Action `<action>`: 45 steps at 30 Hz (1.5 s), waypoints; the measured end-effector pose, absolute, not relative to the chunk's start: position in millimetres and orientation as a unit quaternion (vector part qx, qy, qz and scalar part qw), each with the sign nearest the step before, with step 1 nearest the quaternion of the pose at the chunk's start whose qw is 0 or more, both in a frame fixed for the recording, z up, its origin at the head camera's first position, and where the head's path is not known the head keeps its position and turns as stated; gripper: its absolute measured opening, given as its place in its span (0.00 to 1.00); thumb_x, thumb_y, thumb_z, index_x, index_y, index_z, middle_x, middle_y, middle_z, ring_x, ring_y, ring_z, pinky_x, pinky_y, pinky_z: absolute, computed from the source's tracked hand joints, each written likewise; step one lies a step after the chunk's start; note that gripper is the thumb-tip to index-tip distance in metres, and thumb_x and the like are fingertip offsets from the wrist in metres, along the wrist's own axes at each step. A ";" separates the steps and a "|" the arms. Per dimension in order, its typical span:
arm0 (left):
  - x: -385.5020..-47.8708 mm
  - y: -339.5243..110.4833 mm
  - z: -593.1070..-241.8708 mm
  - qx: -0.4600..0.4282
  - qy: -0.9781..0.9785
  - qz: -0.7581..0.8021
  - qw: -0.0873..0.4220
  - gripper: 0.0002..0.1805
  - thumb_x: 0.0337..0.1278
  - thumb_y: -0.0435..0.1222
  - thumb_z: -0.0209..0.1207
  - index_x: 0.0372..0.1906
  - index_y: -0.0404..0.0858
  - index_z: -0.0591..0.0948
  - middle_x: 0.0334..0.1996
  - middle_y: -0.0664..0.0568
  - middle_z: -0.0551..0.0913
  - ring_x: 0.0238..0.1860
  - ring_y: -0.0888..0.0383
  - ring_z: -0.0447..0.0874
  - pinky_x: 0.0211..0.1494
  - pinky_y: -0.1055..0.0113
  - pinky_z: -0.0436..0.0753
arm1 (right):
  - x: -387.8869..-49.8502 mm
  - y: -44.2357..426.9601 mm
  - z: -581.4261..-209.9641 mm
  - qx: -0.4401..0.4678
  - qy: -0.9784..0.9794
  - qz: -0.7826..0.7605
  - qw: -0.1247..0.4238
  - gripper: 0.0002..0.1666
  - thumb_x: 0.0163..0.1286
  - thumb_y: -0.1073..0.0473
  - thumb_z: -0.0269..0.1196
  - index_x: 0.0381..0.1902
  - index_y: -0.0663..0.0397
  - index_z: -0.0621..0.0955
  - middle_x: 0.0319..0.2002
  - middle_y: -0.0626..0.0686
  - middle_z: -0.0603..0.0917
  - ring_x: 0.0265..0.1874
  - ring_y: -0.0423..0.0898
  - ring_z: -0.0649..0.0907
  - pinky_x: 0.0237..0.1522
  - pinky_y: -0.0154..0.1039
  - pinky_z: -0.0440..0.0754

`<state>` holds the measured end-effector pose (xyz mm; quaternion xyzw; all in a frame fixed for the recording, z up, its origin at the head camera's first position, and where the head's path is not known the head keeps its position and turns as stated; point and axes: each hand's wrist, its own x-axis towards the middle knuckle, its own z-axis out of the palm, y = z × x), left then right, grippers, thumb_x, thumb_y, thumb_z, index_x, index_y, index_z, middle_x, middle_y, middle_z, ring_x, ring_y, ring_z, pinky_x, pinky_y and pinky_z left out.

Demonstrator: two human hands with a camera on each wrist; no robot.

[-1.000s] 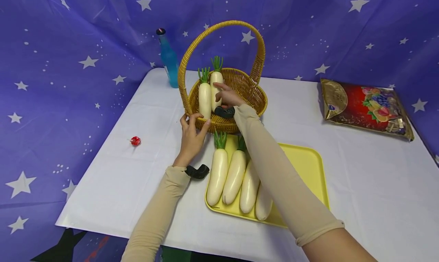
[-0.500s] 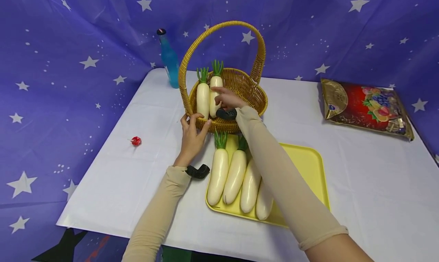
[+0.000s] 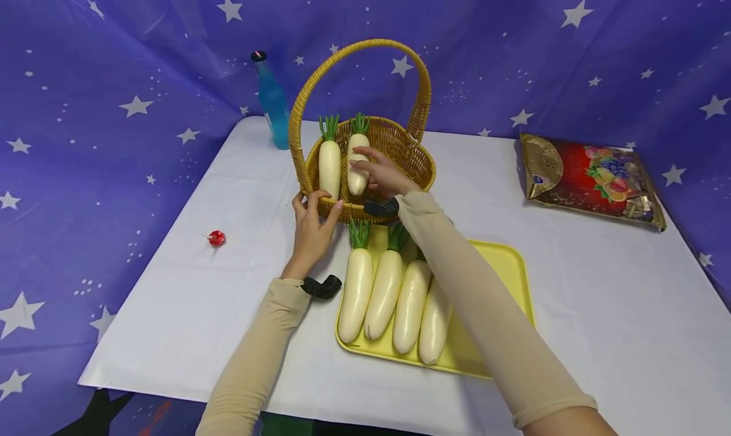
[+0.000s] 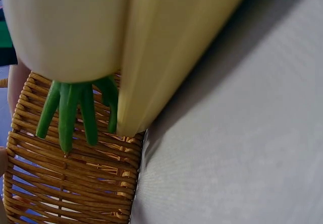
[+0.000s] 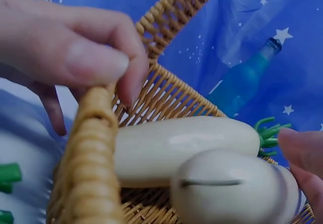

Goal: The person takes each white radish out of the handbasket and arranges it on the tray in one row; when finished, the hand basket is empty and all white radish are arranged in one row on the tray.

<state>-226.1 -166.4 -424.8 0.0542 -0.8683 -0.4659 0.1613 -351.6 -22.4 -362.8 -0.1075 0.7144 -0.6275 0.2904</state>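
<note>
A wicker basket (image 3: 402,145) with a tall arched handle stands at the back of the table. My left hand (image 3: 309,233) holds its front rim, thumb and fingers on either side, as the right wrist view shows. My right hand (image 3: 389,174) reaches inside and holds a white radish (image 3: 358,182) with green leaf stubs. In the right wrist view this radish's (image 5: 229,188) blunt end faces the camera. Another white radish (image 3: 329,166) leans in the basket's left side, leaves upward. Several more white radishes (image 3: 355,296) lie side by side on a yellow tray (image 3: 511,274), partly under my right forearm.
Behind the basket on the left stands a blue bottle (image 3: 274,106). A red wrapped lollipop (image 3: 216,238) lies on the white tablecloth (image 3: 171,309) at left. To the far right is a red and gold bag (image 3: 591,181). A starry blue cloth (image 3: 485,49) hangs behind.
The radish in my right hand has come lower and nearer in the basket, and its leaves sit lower. My left hand stays on the rim. The head view has shifted slightly.
</note>
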 end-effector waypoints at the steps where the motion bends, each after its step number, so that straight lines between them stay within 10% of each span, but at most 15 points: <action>1: -226.0 -166.0 -425.1 0.055 -0.868 -0.466 0.161 0.23 0.57 0.60 0.46 0.50 0.50 0.66 0.64 0.37 0.46 0.61 0.43 0.59 0.53 0.46 0.67 | -350.8 -20.8 -362.7 -0.104 0.709 -0.635 0.289 0.28 0.69 0.51 0.52 0.65 0.37 0.60 0.61 0.53 0.66 0.35 0.44 0.79 0.42 0.43 0.74; 15: -225.7 -163.1 -428.2 0.054 -0.866 -0.470 0.161 0.24 0.57 0.61 0.45 0.51 0.50 0.66 0.64 0.36 0.46 0.61 0.42 0.58 0.52 0.45 0.67 | -315.7 20.6 -337.3 -0.127 0.625 -0.699 0.323 0.25 0.71 0.52 0.48 0.65 0.38 0.60 0.65 0.52 0.59 0.41 0.42 0.74 0.37 0.35 0.73; 23: -225.7 -165.6 -426.4 0.049 -0.867 -0.470 0.159 0.24 0.57 0.61 0.45 0.51 0.50 0.65 0.64 0.36 0.45 0.63 0.40 0.56 0.54 0.42 0.66 | -259.2 76.3 -323.2 -0.178 0.671 -0.651 0.306 0.29 0.68 0.53 0.53 0.65 0.38 0.59 0.62 0.52 0.59 0.54 0.45 0.68 0.50 0.42 0.67; 45: -227.5 -168.8 -427.9 0.038 -0.861 -0.480 0.163 0.24 0.57 0.60 0.47 0.50 0.49 0.66 0.64 0.36 0.45 0.64 0.40 0.54 0.56 0.43 0.65 | -110.1 182.1 -383.8 -0.014 0.830 -0.522 0.196 0.31 0.65 0.50 0.57 0.63 0.38 0.60 0.51 0.59 0.72 0.42 0.42 0.77 0.37 0.34 0.74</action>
